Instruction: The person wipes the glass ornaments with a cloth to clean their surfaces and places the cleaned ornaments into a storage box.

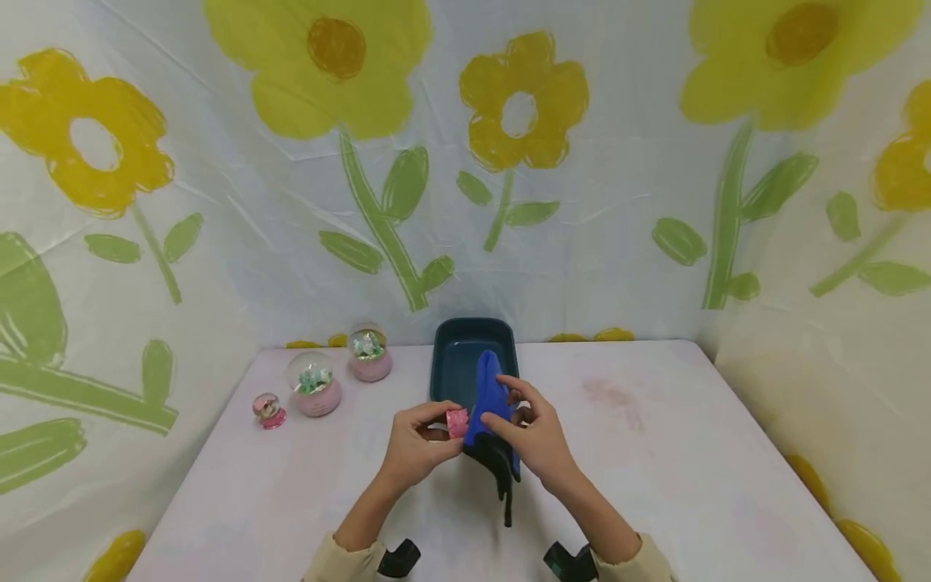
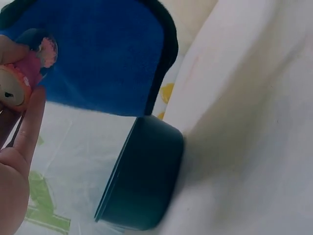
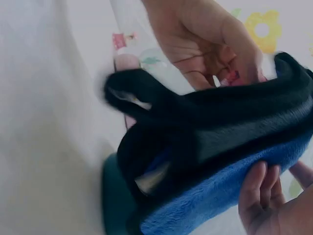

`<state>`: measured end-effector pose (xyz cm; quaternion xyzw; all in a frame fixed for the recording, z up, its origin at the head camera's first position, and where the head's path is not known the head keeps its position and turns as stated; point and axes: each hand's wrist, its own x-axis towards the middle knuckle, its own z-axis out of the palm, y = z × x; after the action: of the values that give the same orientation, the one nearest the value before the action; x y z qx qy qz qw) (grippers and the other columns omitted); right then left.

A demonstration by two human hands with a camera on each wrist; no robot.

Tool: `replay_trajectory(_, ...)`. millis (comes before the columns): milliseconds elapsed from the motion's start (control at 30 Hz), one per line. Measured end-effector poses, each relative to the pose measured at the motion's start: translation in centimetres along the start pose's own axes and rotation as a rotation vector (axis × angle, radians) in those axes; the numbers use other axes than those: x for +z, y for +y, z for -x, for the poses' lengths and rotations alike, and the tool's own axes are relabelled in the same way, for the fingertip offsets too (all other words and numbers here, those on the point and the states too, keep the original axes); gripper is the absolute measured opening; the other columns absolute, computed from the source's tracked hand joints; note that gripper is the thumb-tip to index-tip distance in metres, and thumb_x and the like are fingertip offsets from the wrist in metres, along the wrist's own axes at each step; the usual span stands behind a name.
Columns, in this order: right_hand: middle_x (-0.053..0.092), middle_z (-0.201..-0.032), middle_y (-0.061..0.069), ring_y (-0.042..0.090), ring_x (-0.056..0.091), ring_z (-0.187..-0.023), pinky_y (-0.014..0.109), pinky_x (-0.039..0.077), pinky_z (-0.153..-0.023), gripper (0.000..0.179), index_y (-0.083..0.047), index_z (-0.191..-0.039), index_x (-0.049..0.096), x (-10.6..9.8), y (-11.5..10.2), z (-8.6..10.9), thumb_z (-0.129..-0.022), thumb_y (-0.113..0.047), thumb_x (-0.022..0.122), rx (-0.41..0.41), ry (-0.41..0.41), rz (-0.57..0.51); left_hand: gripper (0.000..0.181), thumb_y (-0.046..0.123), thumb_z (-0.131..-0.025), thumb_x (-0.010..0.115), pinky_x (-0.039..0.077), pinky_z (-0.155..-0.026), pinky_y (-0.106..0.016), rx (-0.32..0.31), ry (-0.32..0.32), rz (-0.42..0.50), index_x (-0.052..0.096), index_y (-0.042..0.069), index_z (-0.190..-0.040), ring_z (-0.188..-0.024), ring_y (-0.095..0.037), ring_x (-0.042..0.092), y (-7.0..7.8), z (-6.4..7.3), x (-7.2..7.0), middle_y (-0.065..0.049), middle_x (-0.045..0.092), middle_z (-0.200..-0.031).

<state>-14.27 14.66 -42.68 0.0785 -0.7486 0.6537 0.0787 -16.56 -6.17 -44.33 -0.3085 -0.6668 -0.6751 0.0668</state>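
Between its thumb and fingers, my left hand (image 1: 416,446) pinches a small pink snow globe (image 1: 457,423). In the left wrist view the underside of the globe's base (image 2: 12,88) faces the camera, and its clear dome overlaps the cloth. My right hand (image 1: 540,440) grips a folded blue cloth (image 1: 491,388) with black edging, thumb on the near side. A black loop (image 3: 139,93) sticks out from the cloth's edge in the right wrist view. The cloth hangs close beside the globe, over the near end of a dark teal tray (image 1: 438,360).
At the left of the white table (image 1: 655,461) stand two larger snow globes with pink bases, one nearer (image 1: 318,396) and one farther back (image 1: 371,368). A small pink globe (image 1: 271,412) stands left of them. A flower-printed sheet (image 1: 618,210) hangs behind and at the sides.
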Motion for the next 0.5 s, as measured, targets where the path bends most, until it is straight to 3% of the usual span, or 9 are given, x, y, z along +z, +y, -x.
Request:
replay_trajectory(167, 0.052, -0.117, 0.010, 0.026, 0.057, -0.089, 0.033, 0.054, -0.070, 0.051, -0.021, -0.138, 0.052, 0.8, 0.4, 0.4, -0.091, -0.033, 0.069, 0.049, -0.018, 0.156, 0.033, -0.013, -0.074, 0.075, 0.056, -0.069, -0.043, 0.004, 0.011, 0.010, 0.067, -0.009, -0.106, -0.084, -0.025, 0.067, -0.4, 0.4, 0.0, -0.020, 0.068, -0.096)
replay_trajectory(333, 0.056, -0.124, 0.016, 0.033, 0.060, -0.100, 0.046, 0.055, -0.075, 0.061, -0.012, -0.144, 0.045, 0.8, 0.3, 0.9, -0.097, -0.050, 0.052, 0.069, -0.131, 0.389, 0.034, -0.016, -0.070, 0.075, 0.057, -0.065, -0.043, 0.051, 0.016, -0.005, 0.068, -0.010, -0.102, -0.080, -0.030, 0.066, -0.6, 0.6, 0.4, -0.020, 0.068, -0.093)
replay_trajectory(400, 0.057, -0.128, 0.019, 0.038, 0.061, -0.106, 0.053, 0.053, -0.079, 0.061, -0.010, -0.144, 0.042, 0.6, 0.3, 1.0, -0.098, -0.050, 0.048, 0.061, -0.173, 0.411, 0.034, -0.016, -0.069, 0.076, 0.057, -0.066, -0.042, 0.063, 0.015, -0.007, 0.069, -0.009, -0.102, -0.080, -0.034, 0.066, -0.8, 0.7, 0.6, -0.019, 0.068, -0.094)
replay_trajectory(500, 0.055, -0.131, 0.021, 0.039, 0.059, -0.111, 0.057, 0.050, -0.084, 0.056, -0.010, -0.146, 0.038, 0.4, 0.9, 1.3, -0.101, -0.042, 0.048, 0.047, -0.243, 0.333, 0.034, -0.014, -0.070, 0.076, 0.057, -0.067, -0.042, 0.063, 0.001, -0.001, 0.068, -0.009, -0.103, -0.082, -0.035, 0.066, -1.2, 1.0, 0.8, -0.018, 0.069, -0.096)
